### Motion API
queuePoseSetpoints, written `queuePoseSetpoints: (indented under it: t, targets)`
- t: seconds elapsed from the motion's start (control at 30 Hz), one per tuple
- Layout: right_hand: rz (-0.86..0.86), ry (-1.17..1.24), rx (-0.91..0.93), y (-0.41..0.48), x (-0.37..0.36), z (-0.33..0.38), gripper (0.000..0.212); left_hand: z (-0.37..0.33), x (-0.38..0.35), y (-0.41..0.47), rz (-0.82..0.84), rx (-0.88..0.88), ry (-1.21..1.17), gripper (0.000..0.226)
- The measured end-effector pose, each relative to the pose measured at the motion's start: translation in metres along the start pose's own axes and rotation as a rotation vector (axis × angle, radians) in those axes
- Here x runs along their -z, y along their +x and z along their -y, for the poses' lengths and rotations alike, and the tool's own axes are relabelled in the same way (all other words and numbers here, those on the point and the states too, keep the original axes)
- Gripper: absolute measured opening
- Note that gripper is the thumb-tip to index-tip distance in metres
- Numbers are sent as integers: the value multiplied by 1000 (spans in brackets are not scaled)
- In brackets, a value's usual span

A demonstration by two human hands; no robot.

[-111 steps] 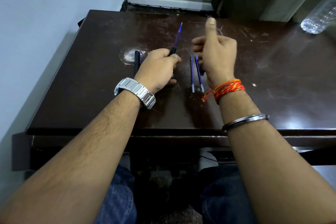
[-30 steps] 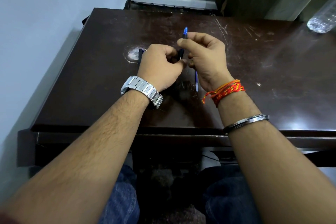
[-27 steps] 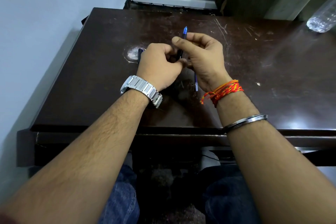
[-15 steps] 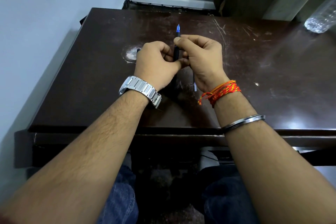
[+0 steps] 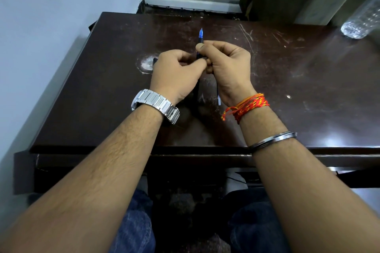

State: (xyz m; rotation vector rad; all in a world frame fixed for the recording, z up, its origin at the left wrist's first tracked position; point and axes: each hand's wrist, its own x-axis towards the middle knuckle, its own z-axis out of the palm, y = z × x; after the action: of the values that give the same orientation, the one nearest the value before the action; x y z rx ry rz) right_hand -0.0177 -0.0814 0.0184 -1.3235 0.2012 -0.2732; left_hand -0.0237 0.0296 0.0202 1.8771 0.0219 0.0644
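Observation:
A black pen with a blue tip points away from me above the dark brown table. My left hand grips its lower barrel, which shows below the hand. My right hand pinches the pen's upper part between thumb and fingers, just under the blue tip. A blue refill lies on the table under my right hand, mostly hidden. Another black pen part peeks out to the left of my left hand.
A clear plastic bottle lies at the table's far right corner. A white wall runs along the left, and a window frame stands behind the table. The table's front edge is near my forearms.
The pen has turned upright between both hands, its tip swinging slightly left. My right hand's fingers have shifted along the upper barrel. Earlier, only my left hand held the pen.

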Motion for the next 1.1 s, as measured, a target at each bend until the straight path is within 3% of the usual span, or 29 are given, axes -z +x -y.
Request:
queuePoseSetpoints:
  t: [0.1,0.23,0.4,0.57,0.73,1.1]
  targets:
    - [-14,-14,5,0,-1,-1,6,1,-1,0,0,-20,21,14]
    - [-26,-29,15,1,1,-2,6,4,0,1,-47,-29,52,27]
    - [-38,-29,28,2,1,-3,8,2,-1,1,-13,-35,36,9]
    - [-49,10,28,3,2,-3,9,1,0,-1,-40,-19,1,31]
    - [-50,-25,31,3,2,-4,8,1,-2,0,-13,-34,65,6]
    - [-3,2,2,2,1,-2,7,8,-3,3,-38,-136,76,16]
